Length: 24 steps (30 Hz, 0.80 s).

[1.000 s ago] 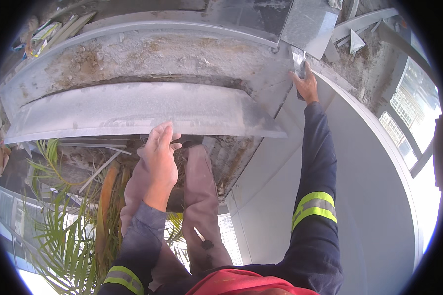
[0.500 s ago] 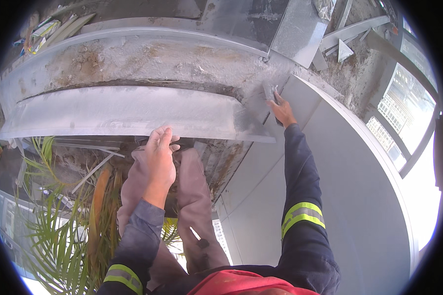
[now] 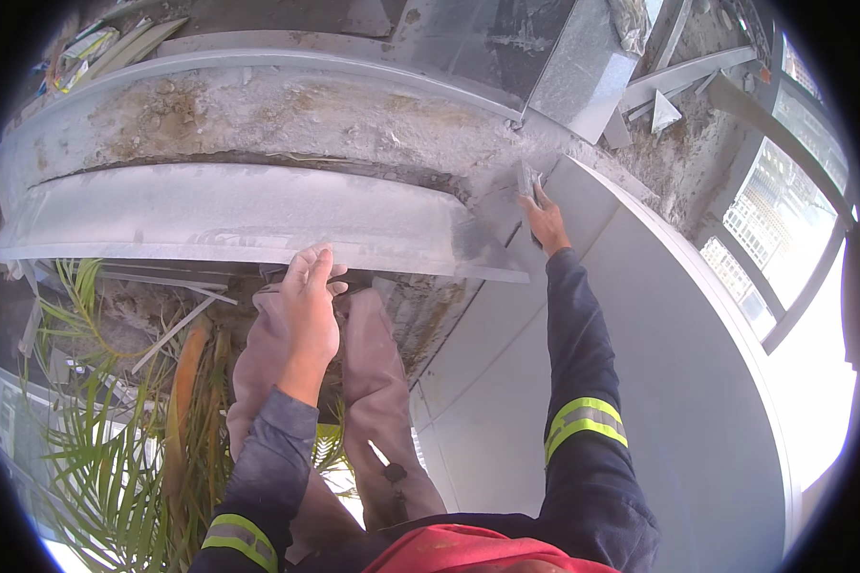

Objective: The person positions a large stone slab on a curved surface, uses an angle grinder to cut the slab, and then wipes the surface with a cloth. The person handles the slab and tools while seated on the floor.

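Note:
My left hand (image 3: 312, 301) is raised at the near edge of a long, dusty pale-grey panel (image 3: 239, 215). Its fingers are loosely bent and apart, with nothing visible in them; whether the fingertips touch the panel is unclear. Farther off to the right, my right hand (image 3: 547, 226) is closed around a small grey block-like tool (image 3: 527, 178), its exact kind hard to make out. That tool is at the corner where a dusty ledge (image 3: 382, 124) meets a large smooth grey panel (image 3: 640, 353). A narrow dark slot (image 3: 513, 234) shows just left of the right hand.
Palm fronds (image 3: 115, 458) rise at lower left beside my legs (image 3: 368, 382). Metal offcuts (image 3: 683, 76) and a grey sheet (image 3: 588, 72) lie at the far right. Beyond the large panel's right edge, a metal frame (image 3: 784, 286) stands before bright open air and distant buildings.
The view has shifted slightly. My right hand remains at the corner with the tool, which shows at a slightly different angle. My left hand keeps almost the same pose.

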### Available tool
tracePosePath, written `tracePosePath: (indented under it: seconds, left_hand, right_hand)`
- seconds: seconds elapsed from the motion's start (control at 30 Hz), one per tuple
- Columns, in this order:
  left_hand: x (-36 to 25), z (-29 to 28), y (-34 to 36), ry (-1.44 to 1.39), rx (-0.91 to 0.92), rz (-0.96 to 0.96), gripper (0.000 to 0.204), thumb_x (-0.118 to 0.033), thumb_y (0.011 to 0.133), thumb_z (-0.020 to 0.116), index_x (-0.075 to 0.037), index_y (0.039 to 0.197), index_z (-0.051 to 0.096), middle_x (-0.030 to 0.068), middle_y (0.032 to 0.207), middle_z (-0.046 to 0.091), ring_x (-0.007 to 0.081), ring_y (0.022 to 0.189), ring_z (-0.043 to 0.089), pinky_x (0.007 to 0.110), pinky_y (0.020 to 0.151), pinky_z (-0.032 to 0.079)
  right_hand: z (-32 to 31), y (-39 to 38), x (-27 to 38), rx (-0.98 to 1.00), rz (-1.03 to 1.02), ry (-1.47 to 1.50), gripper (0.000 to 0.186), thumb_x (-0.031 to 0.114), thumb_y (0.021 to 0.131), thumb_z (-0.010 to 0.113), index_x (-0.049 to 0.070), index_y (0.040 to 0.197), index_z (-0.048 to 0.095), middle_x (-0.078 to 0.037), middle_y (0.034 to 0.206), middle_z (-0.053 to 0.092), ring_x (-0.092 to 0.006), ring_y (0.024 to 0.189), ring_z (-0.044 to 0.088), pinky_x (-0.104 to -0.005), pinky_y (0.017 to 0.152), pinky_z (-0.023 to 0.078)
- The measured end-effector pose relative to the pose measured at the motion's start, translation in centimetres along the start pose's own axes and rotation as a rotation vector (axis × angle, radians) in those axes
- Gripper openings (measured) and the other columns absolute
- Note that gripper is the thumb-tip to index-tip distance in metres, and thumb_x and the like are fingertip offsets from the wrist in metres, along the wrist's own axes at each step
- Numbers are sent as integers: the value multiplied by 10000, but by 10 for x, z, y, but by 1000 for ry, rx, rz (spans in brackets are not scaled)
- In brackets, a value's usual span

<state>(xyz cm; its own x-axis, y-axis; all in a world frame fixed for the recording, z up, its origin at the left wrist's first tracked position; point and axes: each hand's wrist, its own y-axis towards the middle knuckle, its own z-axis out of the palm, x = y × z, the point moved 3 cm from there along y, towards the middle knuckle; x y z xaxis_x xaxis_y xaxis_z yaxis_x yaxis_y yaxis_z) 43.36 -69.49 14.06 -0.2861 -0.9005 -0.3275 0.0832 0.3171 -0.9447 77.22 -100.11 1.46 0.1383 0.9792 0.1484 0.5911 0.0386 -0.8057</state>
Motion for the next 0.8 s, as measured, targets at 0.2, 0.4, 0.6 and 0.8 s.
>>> tracePosePath:
  seconds: [0.2,0.4,0.6,0.8]
  left_hand:
    - [-6,6,-6,11,9,-25,220,-220,1046,585,-56,1187,628,19,1169,610,147,1003,608,317,797,482]
    - [-2,16,-11,95,67,-43,230,-216,1045,581,-48,1196,627,33,1175,610,150,1000,603,317,805,477]
    - [3,18,-10,148,62,-29,227,-212,1040,585,-47,1189,630,32,1172,611,153,1001,603,315,803,475]
    - [10,23,-10,164,116,-61,215,-206,1039,583,-53,1182,631,28,1168,615,152,998,606,315,802,473]
  right_hand:
    - [17,-7,30,-447,-371,189,796,373,957,618,-19,1586,329,-274,1488,535,-379,1428,477,-378,1171,353]
    - [8,16,21,-319,-137,361,820,383,950,638,-64,1566,334,-310,1453,547,-386,1376,524,-389,1140,388]
    - [9,-16,62,-347,-508,-49,865,378,945,657,73,1637,237,-340,1404,554,-467,1302,544,-420,1092,428]
    - [26,12,-5,-459,-95,161,861,361,930,667,26,1617,270,-331,1443,532,-434,1330,544,-411,1107,422]
